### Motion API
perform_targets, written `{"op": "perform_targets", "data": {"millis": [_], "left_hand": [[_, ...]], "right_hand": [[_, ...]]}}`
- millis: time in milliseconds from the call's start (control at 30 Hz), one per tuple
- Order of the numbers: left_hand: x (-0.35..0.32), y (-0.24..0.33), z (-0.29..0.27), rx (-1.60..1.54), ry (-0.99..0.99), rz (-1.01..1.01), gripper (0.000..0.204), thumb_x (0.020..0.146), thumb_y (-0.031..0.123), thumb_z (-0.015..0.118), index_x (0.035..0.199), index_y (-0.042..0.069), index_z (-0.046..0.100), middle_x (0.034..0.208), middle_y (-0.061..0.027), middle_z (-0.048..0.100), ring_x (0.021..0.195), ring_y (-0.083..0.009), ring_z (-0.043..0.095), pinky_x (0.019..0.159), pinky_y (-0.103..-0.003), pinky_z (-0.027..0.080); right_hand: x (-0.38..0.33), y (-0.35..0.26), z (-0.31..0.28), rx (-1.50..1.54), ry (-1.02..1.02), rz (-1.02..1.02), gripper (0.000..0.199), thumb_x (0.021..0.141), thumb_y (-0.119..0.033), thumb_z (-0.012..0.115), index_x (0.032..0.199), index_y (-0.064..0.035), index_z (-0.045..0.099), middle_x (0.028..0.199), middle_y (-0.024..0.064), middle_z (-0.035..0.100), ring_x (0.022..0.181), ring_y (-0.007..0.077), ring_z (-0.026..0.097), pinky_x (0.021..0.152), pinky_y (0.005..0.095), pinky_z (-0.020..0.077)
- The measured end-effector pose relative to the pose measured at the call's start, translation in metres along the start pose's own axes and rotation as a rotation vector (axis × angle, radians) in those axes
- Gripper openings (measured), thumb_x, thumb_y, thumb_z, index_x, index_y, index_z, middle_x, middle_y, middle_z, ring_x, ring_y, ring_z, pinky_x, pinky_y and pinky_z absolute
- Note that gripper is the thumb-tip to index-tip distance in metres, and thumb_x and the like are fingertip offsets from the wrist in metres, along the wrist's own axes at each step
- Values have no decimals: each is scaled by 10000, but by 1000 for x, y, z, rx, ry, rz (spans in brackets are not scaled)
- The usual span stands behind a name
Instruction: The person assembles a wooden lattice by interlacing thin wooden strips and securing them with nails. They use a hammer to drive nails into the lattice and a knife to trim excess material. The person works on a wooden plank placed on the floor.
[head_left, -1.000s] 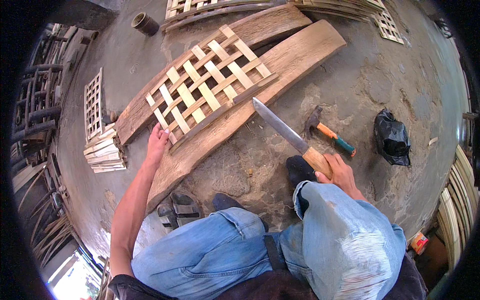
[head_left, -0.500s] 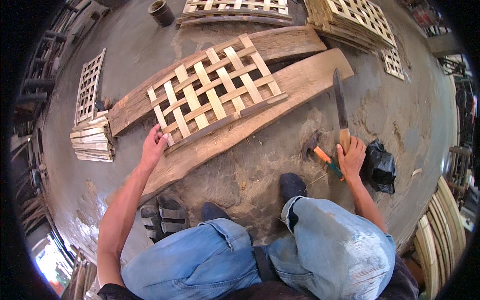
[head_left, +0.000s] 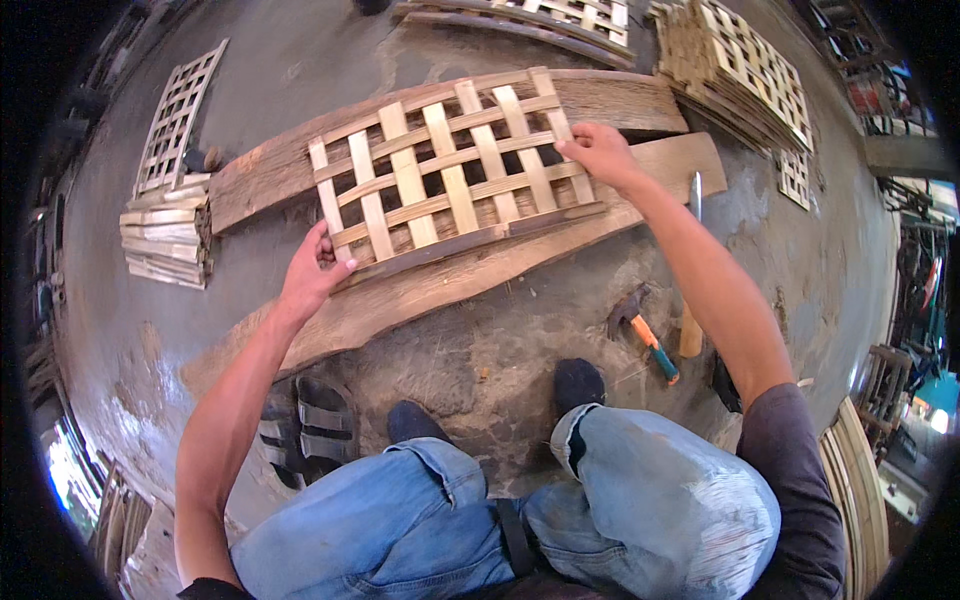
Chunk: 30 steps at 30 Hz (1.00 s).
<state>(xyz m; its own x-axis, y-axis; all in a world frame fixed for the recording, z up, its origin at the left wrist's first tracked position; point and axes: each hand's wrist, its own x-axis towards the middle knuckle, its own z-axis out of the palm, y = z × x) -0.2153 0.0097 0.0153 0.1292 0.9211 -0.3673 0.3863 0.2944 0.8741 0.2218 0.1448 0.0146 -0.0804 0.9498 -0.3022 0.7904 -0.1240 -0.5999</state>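
Observation:
A woven lattice panel of pale bamboo strips (head_left: 455, 195) rests across two thick wooden planks, its near edge bound by a darker slat (head_left: 440, 251). My left hand (head_left: 306, 277) holds the panel's near left corner, thumb on top and fingers curled at the edge. At the panel's right edge, my right hand (head_left: 603, 158) pinches the outer strip. On the floor below my right arm lies a machete (head_left: 690, 332); the forearm covers the middle of it. Beside its handle is a claw hammer (head_left: 648, 335) with an orange and green grip.
The front plank (head_left: 430, 292) and rear plank (head_left: 262, 180) lie ahead of my feet. Stacked lattice panels (head_left: 735, 85) stand far right, more panels (head_left: 530, 25) at the back. A bundle of strips (head_left: 165, 235) lies left. Sandals (head_left: 325, 415) sit near my left foot.
My right hand has let go of the machete, now on the floor, and moved up and left to the panel's right edge. My left hand stays at the panel's left corner.

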Motion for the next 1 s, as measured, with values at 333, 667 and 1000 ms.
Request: {"op": "perform_targets", "data": {"millis": [333,667,1000], "left_hand": [[2,-4,-6,69,-12,97,611,796,37,689,1366,34,469,922,-22,593,845,-116,515,832,-288,457],[2,5,5,-37,13,12,603,832,13,678,1395,68,472,881,18,606,794,-75,502,784,-244,456],[-1,1,3,-87,70,16,593,831,25,671,1396,73,499,858,32,606,756,-60,477,750,-225,446]], "right_hand": [[6,24,13,215,1,-58,397,815,-213,736,1156,-22,666,959,120,723,898,194,675,817,320,508],[-1,20,10,317,-30,-72,385,861,-148,704,1196,26,626,1038,128,707,949,178,659,846,311,502],[2,24,13,312,-52,-85,350,903,-97,656,1220,36,589,1043,76,688,929,119,622,841,267,484]]}}
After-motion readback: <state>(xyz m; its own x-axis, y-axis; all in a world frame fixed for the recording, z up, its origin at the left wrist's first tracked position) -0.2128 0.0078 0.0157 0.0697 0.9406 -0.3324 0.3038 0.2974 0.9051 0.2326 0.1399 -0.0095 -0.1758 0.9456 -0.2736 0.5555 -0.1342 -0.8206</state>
